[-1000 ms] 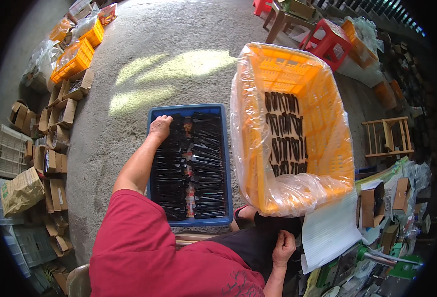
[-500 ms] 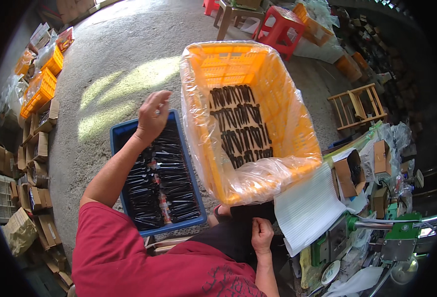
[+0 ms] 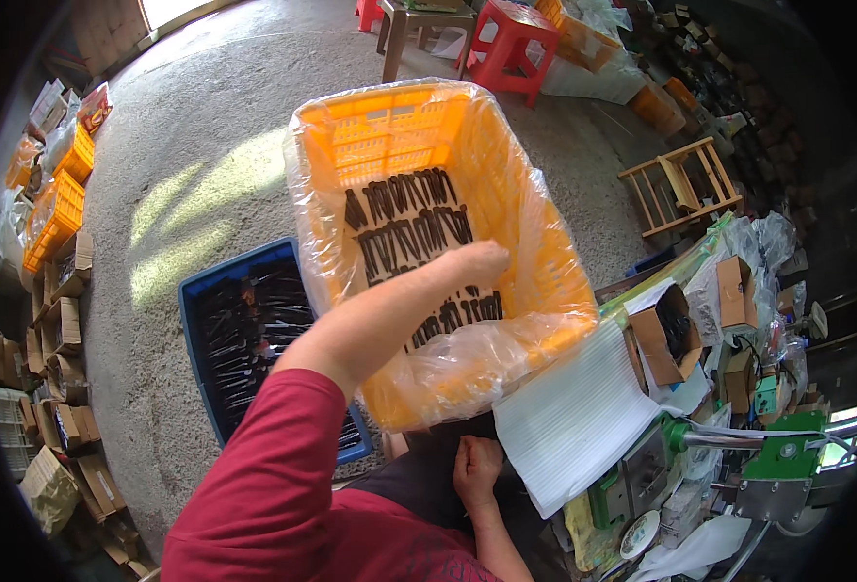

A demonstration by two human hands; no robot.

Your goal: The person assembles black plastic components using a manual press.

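My left hand (image 3: 482, 262) is over the inside of a yellow plastic crate (image 3: 380, 126), near its right wall. Its fingers point down and are hidden, so I cannot see what they may hold. Rows of small dark, slender pieces (image 3: 414, 233) lie on the crate's bottom, partly covered by my forearm. Clear plastic sheeting (image 3: 467, 359) lines the crate and folds over its rim. My right hand (image 3: 477, 466) rests closed by my lap, with nothing visible in it. Left of the crate, a blue tray (image 3: 195, 364) holds many black slender pieces with shiny parts (image 3: 244, 330).
White foam sheet (image 3: 574, 417) drapes to the right of the crate, beside a green machine (image 3: 782, 456). An open cardboard box (image 3: 666, 335) sits behind it. A wooden frame (image 3: 680, 189) and red stools (image 3: 511, 48) stand farther off. Cardboard boxes (image 3: 64, 325) line the left side.
My left hand has swung right, from above the blue tray to inside the yellow crate. My right hand stays by my lap. The whole view has shifted slightly.
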